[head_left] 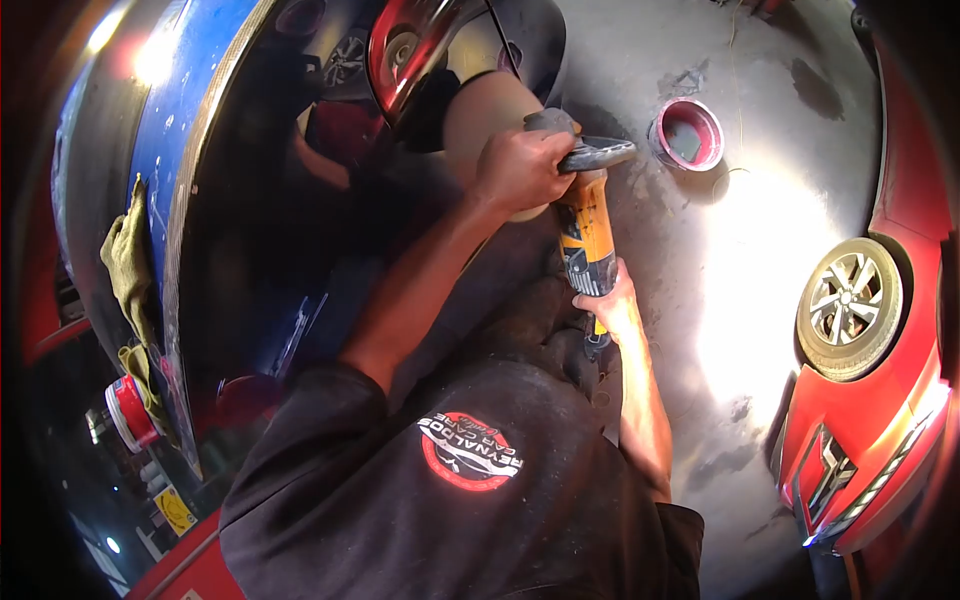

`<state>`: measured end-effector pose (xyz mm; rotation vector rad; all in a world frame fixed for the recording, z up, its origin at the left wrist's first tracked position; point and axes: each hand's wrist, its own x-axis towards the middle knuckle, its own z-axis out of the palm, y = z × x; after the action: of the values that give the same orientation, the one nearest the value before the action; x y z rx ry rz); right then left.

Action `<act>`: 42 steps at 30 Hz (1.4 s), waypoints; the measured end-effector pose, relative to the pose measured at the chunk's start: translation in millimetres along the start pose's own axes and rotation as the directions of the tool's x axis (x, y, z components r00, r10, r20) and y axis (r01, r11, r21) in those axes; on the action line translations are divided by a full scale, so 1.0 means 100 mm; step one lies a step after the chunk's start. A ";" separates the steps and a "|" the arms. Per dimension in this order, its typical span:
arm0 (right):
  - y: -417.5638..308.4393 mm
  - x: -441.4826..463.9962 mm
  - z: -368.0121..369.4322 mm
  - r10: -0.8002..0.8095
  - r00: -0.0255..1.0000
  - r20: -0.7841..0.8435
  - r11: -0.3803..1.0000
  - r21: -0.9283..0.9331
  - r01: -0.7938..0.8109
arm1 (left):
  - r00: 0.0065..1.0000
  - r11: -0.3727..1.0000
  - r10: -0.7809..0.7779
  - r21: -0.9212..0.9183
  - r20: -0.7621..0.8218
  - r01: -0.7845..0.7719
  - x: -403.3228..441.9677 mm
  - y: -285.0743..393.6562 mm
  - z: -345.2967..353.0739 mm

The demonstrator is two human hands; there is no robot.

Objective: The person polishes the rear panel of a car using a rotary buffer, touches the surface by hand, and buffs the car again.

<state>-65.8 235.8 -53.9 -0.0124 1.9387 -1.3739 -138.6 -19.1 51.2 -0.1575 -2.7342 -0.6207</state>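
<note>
A yellow-and-black polisher [588, 225] is held in both hands, with its round beige pad [488, 120] up against the dark, glossy car body [270, 200], near a red tail light [405, 60]. My left hand [520, 165] is closed around the front grip at the polisher's head, beside a dark side handle [598, 153]. Lower down, my right hand [612, 302] wraps the rear of the tool's body. Part of the pad is hidden behind my left hand and forearm. Arm and room reflections show in the dark paint.
On the grey floor stands a pinkish-red bucket [688, 135] with a little inside. A red car [880, 420] with a silver wheel [850, 308] is parked at the right. At the left, a yellowish cloth [128, 260] and a red-and-white tub [132, 412] are beside a blue surface [205, 70].
</note>
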 end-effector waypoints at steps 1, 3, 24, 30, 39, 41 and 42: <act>0.21 -0.03 0.05 0.019 0.999 0.026 1.000 0.004 -0.019 | 1.000 1.000 -0.008 0.011 0.016 0.007 -0.12 0.05 -0.02; 0.56 -0.21 0.16 -0.003 0.998 0.059 1.000 0.008 0.002 | 0.997 0.999 -0.038 0.019 0.065 0.037 -0.47 0.15 -0.03; 0.48 -0.10 0.09 0.238 0.965 0.115 0.959 0.133 -0.252 | 0.994 0.999 0.008 -0.049 0.110 -0.002 -0.35 -0.08 0.46; 0.60 -0.02 0.14 0.144 0.986 0.082 0.987 0.058 -0.148 | 0.994 0.997 0.034 -0.072 0.099 -0.027 -0.36 -0.08 0.44; 1.10 -0.74 0.28 0.120 0.958 0.259 0.988 -0.127 -0.089 | 0.979 0.995 -0.096 0.019 0.179 0.094 -1.82 0.49 -0.17; 1.13 -0.81 0.32 0.146 0.939 0.311 0.982 -0.158 -0.101 | 0.970 0.992 -0.128 0.019 0.205 0.126 -2.01 0.54 -0.27; 1.16 -0.82 0.35 0.137 0.938 0.318 0.984 -0.150 -0.093 | 0.965 0.989 -0.146 0.023 0.220 0.144 -2.05 0.56 -0.31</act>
<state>58.9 290.8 -107.3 -0.1772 1.7178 -1.0866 73.4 10.9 29.5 -0.0251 -2.9837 -0.6689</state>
